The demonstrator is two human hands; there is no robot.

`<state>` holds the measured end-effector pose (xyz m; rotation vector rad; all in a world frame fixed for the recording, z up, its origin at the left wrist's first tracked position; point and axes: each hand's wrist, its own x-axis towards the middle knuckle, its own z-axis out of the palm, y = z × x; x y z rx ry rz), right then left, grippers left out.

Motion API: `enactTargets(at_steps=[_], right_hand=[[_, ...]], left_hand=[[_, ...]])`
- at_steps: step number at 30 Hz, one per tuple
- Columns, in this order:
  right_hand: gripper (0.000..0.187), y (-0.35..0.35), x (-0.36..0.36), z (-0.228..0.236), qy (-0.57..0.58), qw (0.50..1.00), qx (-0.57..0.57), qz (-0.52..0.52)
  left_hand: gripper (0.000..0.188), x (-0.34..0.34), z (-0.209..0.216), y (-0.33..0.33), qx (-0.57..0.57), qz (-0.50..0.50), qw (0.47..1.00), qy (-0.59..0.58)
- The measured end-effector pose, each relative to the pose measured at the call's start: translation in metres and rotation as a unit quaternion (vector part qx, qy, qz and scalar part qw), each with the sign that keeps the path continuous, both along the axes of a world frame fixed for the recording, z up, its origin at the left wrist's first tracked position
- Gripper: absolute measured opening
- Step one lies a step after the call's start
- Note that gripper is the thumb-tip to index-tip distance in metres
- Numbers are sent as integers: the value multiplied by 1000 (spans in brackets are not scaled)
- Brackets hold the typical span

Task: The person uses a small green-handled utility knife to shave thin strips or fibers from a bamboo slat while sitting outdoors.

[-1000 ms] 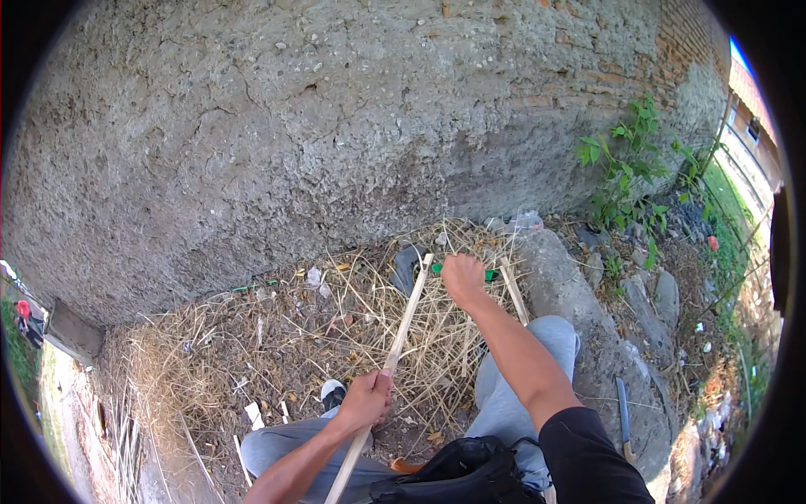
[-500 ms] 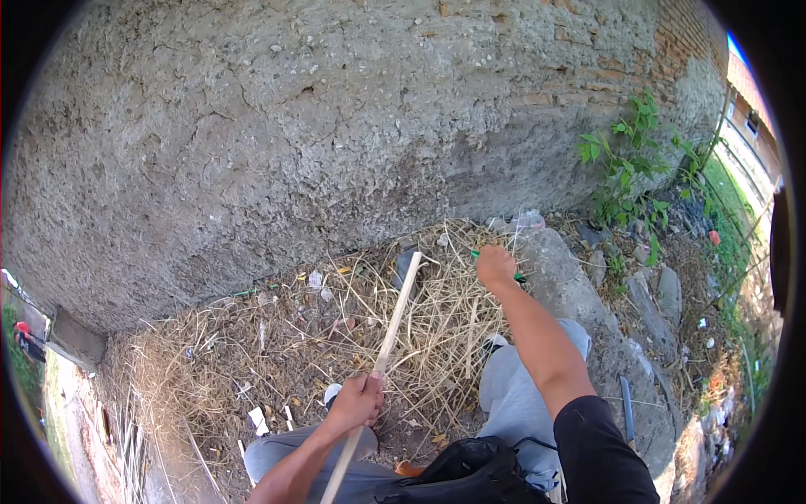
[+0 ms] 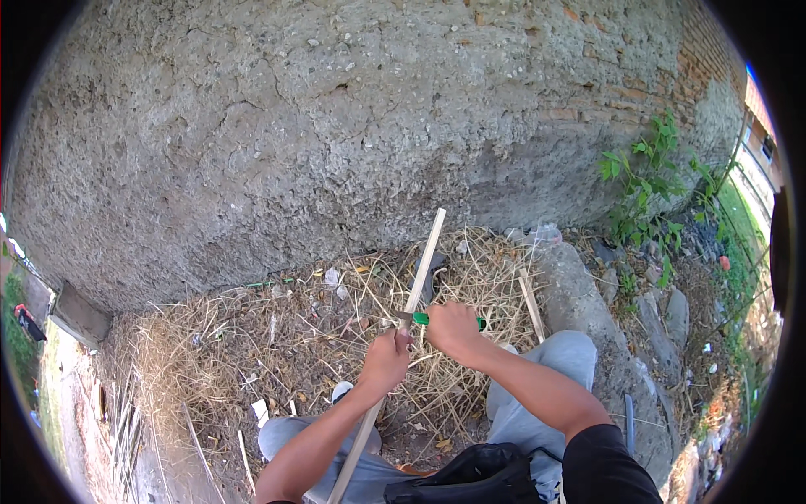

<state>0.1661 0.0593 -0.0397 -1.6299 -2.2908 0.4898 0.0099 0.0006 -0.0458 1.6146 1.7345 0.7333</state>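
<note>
1. While the person sits on the ground with knees in grey trousers (image 3: 561, 363) spread apart, the left hand (image 3: 386, 361) is clenched around a long pale wooden stick (image 3: 422, 267), gripping it at about the middle of its visible length.
2. That stick runs slantwise from the lower edge of the view, between the knees, up to its far end, which shows against the foot of the rough grey plastered wall (image 3: 319, 134).
3. Just beside the left hand, the right hand (image 3: 454, 328) is closed in a fist around the green handle of a small knife (image 3: 420, 318); green shows on both sides of the fist.
4. At the left of that fist, a short bit of metal reaches the stick right above the left hand's fingers; whether its edge bites into the wood cannot be told.
5. Under both hands lies a bed of dry yellow straw (image 3: 277, 344), scattered with small scraps of white litter.
6. To the right of the hands, a second, shorter pale stick (image 3: 530, 304) lies on the straw, well apart from the first.
7. Beyond the right knee, grey stones (image 3: 579, 294) edge the straw, and a green leafy weed (image 3: 642, 189) grows against the wall.
8. Near the bottom edge, a black bag (image 3: 474, 479) rests at the person's lap.
</note>
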Motion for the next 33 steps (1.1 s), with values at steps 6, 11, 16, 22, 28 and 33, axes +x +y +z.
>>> enactTargets(at_steps=[6,11,16,22,28,33], right_hand=[[13,11,-8,-8,-12,999,30,14],[18,14,-14,-13,-22,997,75,11],[19,18,-20,-13,-30,996,82,19],[20,28,-20,-19,-29,996,80,8],[20,32,-29,-18,3,999,47,-3],[16,32,-22,-9,7,994,104,33]], left_hand=[[36,-2,9,1,33,8,999,7],[36,-1,10,-1,47,26,999,2],[32,0,2,-7,109,31,992,53],[32,8,11,-5,69,36,996,44],[33,0,-2,-1,97,49,993,40],[31,-14,-19,-1,-40,73,967,-239]])
